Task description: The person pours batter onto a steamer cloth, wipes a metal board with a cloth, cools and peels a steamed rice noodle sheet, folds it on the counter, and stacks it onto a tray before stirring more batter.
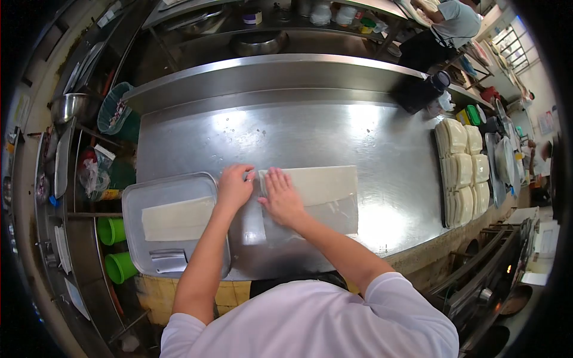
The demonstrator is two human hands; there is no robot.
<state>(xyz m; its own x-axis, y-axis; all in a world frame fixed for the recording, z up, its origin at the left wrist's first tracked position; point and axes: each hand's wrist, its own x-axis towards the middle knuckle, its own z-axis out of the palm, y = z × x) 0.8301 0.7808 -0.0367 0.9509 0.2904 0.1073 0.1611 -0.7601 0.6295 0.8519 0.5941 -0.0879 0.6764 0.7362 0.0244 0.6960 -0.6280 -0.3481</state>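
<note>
A pale, flat sheet of dough (322, 179) lies on the steel table, with clear plastic film (334, 218) spread over and below it. My right hand (280, 197) rests flat on the left end of the dough sheet, fingers stretched out. Just left of it, my left hand (236, 188) has its fingers curled and pinches the edge of a clear plastic strip (253, 224). Beside my left forearm sits a grey tray (134, 209). It holds another pale sheet (176, 221) and a flat metal scraper-like piece (168, 261).
Stacks of pale wrapped packs (459, 173) stand at the right of the steel table (310, 134). A dark bottle (427, 92) leans near the raised back ledge. Green cups (121, 267) are at the lower left. Another person (456, 27) is at the upper right.
</note>
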